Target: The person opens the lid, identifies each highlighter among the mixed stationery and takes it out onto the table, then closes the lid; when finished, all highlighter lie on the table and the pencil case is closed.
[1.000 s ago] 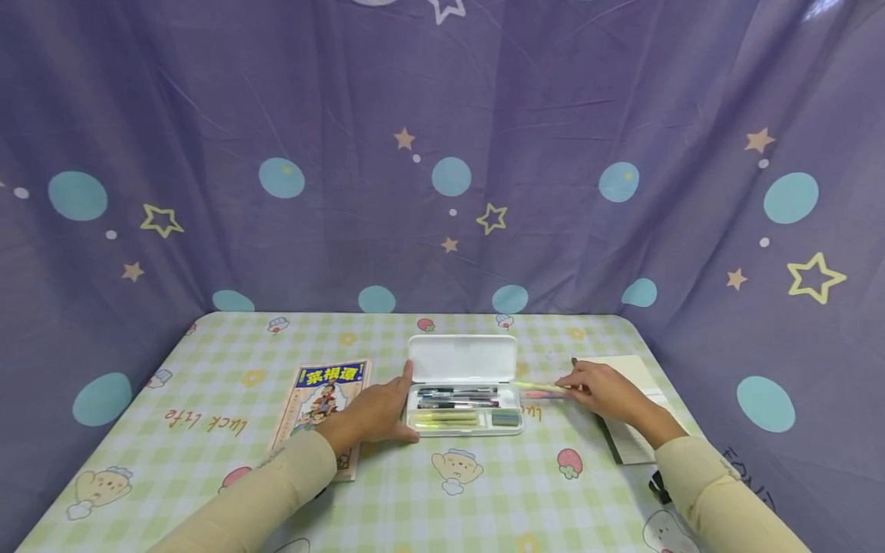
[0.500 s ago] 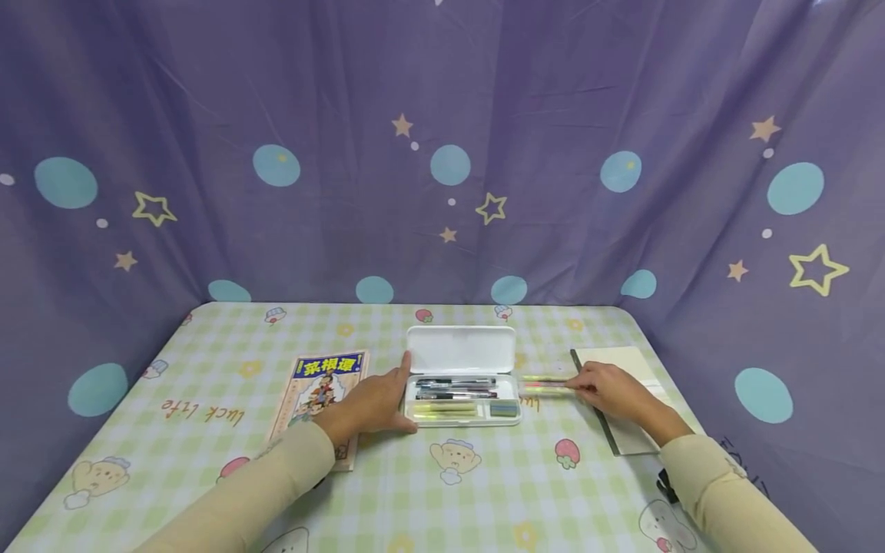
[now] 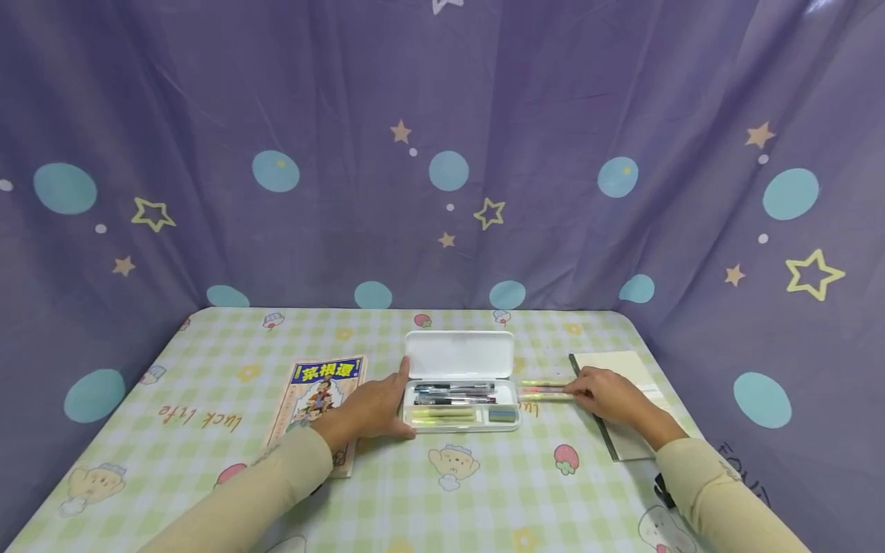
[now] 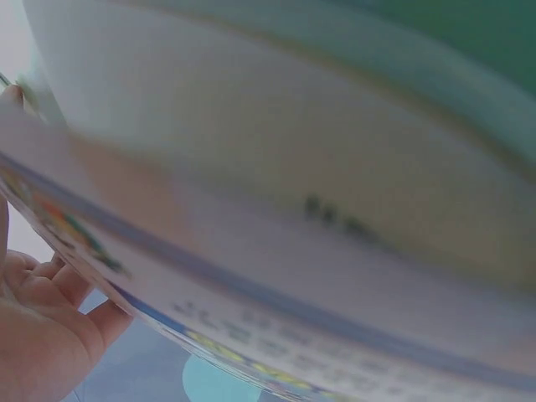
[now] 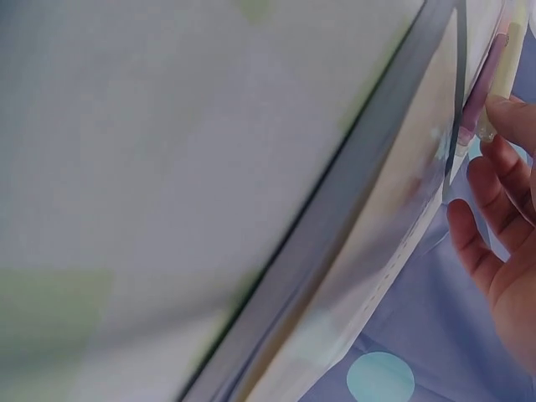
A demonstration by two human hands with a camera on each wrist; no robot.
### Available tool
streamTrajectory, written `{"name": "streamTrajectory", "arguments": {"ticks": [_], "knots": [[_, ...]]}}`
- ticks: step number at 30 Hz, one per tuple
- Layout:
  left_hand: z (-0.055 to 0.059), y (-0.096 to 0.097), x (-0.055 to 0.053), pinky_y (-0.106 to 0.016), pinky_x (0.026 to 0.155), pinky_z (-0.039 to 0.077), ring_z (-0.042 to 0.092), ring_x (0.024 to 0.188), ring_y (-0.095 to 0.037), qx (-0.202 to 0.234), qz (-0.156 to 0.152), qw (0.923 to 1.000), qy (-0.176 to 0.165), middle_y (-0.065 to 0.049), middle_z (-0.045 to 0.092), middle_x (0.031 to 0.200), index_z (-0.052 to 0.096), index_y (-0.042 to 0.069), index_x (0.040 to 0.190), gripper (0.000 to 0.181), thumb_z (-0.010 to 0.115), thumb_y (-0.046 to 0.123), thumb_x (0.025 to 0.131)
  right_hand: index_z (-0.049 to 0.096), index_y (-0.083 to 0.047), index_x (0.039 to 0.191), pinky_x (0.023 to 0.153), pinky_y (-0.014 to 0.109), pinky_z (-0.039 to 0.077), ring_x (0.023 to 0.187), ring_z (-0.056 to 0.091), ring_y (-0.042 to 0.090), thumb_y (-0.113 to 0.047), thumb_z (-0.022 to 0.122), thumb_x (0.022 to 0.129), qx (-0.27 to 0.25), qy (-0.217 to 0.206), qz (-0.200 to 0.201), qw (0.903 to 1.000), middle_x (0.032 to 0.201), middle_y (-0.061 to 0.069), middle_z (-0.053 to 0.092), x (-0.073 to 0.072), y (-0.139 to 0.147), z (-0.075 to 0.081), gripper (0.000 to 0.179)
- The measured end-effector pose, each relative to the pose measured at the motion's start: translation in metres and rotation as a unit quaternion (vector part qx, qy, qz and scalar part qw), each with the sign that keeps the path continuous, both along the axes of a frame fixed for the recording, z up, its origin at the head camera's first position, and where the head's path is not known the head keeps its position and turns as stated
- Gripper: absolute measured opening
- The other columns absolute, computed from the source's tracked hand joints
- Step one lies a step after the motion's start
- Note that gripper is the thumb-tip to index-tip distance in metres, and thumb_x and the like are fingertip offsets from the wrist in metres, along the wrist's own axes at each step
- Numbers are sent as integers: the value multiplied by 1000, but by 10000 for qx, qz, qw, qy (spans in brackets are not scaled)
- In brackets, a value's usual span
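Observation:
A white pencil case (image 3: 459, 355) stands with its lid raised. Dark clear-barrelled pens (image 3: 455, 390) lie in its back compartment; yellow sticks (image 3: 442, 415) and a grey-blue block (image 3: 502, 415) occupy the front. My left hand (image 3: 369, 407) braces the case's left end, thumb at the front corner and forefinger at the back. To the right of the case, thumb and forefinger of my right hand (image 3: 608, 395) pinch the end of a yellow pen (image 5: 502, 75). Beside it is a pink pen (image 5: 484, 88). Fingers partly hide the pens' near ends in the head view.
An illustrated book (image 3: 325, 384) lies at the left, partly under my left forearm. A notebook (image 3: 622, 369) with a dark spine lies beneath my right hand. Some black object (image 3: 664, 491) sits by the right sleeve. A purple curtain (image 3: 387, 230) hangs behind the table.
My right hand has lowered the yellow pen, which was slanted above the pink one, until it lies alongside the other pens. The left hand stays at the case.

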State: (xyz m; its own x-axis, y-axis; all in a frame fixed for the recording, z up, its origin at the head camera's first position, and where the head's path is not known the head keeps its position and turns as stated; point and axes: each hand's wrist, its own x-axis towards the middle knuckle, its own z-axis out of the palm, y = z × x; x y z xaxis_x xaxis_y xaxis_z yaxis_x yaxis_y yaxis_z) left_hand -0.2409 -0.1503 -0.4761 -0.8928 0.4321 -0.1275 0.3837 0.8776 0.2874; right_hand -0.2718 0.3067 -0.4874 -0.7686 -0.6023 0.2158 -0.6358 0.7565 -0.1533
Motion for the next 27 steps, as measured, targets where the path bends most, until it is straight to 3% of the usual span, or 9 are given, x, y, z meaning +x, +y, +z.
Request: {"name": "streamTrajectory", "arguments": {"ticks": [5, 14, 27], "knots": [[-1, -1, 3, -45, 114, 48, 60, 129, -39, 0, -24, 10000, 0, -20, 42, 159, 1, 1, 163, 137, 85, 60, 73, 82, -22, 105, 59, 19, 41, 65, 43, -3, -14, 79, 88, 104, -57, -229, 9997, 84, -11, 63, 1, -3, -3, 19], [0, -1, 4, -45, 113, 48, 61, 128, -39, 81, -41, 10000, 22, -21, 44, 158, 2, 1, 163, 136, 86, 59, 73, 79, -23, 100, 67, 29, 53, 77, 60, 6, -13, 78, 88, 172, -6, -393, 9991, 90, -9, 69, 3, -6, -1, 15], [0, -1, 3, -45, 112, 49, 62, 127, -38, -20, -24, 10000, 70, -20, 43, 159, 1, 3, 163, 137, 84, 63, 73, 78, -24, 99, 78, 37, 58, 88, 68, 14, -10, 78, 87, 95, -6, -439, 9990, 93, -10, 69, 5, -10, 2, 18]]}}
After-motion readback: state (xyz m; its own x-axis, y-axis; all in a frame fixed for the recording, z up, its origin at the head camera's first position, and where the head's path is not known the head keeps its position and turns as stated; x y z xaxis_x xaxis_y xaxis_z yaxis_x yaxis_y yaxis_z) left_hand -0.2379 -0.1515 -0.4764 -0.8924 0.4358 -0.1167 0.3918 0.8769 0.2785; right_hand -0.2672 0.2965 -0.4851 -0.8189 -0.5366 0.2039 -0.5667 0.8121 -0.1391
